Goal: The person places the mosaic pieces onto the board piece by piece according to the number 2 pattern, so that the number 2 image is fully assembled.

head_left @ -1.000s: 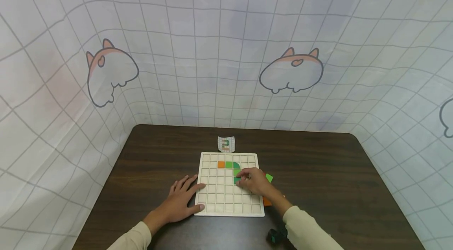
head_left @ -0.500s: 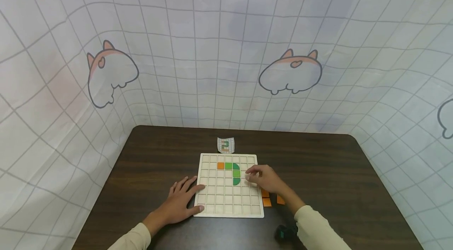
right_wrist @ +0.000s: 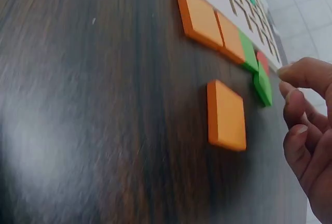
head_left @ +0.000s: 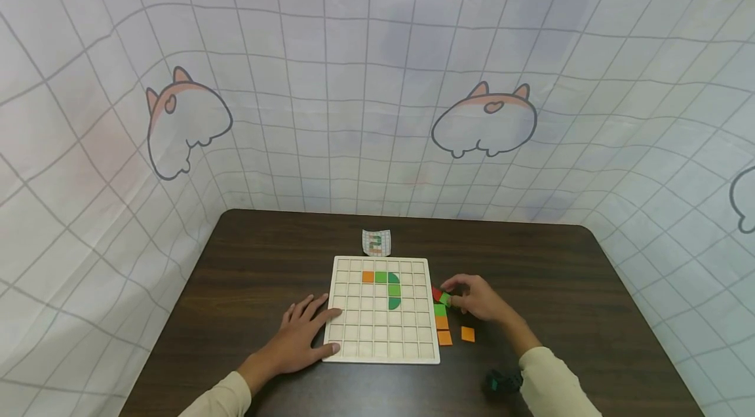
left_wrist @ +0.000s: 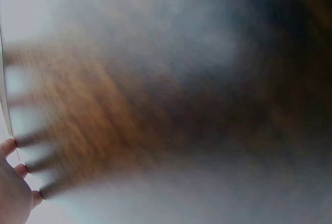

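Note:
In the head view a cream grid board (head_left: 360, 338) lies on the table. Set in its cells are an orange square tile (head_left: 368, 277), green square tiles (head_left: 394, 289) and dark green rounded tiles (head_left: 394, 303), forming a hooked line. My left hand (head_left: 303, 337) rests with spread fingers on the board's left edge. Right of the board, my right hand (head_left: 476, 297) reaches toward a light green tile (head_left: 445, 299), thumb and forefinger apart, fingertips right by it. In the right wrist view that green tile (right_wrist: 263, 88) lies tilted near the fingertips, with nothing between them.
Beside the board's right edge lie a red tile (head_left: 436, 294), another green tile (head_left: 440, 310) and orange tiles (head_left: 445, 338). A lone orange tile (head_left: 468, 334) sits farther right. Behind the board is a small pattern card (head_left: 376, 243). White grid-printed cloth (head_left: 377, 109) walls the table.
My right hand has left the dark green rounded tile on the board and moved right to the loose tiles. My left hand stays at the board's left edge.

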The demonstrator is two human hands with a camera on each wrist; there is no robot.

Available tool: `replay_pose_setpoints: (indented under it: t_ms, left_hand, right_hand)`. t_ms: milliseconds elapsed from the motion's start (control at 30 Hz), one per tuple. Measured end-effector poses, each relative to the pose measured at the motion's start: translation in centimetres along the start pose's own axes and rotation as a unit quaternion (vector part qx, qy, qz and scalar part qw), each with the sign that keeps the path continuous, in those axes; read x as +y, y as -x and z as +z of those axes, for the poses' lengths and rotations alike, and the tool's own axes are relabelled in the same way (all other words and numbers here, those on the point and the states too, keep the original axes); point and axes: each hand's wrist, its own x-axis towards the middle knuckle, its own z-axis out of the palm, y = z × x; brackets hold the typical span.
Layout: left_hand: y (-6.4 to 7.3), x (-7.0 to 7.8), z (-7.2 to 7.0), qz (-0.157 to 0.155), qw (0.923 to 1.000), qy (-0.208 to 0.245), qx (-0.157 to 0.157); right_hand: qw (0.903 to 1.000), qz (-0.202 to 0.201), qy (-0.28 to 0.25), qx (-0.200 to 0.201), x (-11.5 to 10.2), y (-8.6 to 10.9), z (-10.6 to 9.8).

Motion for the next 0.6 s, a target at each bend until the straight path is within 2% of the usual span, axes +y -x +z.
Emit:
replay_pose_setpoints:
  t_ms: [200,600]
  left_hand:
    - [-0.04,-0.06,-0.06,0.001,1.0000,0.001,0.003]
    - [-0.02,0.04,0.06,-0.001,1.0000,0.000,0.001]
  right_hand:
    - [0.9992,-0.008,0.030,-0.025,0.44,0.37,-0.28]
    - [0.9972,0.006,0.074,-0.001,1.08,0.17,-0.17]
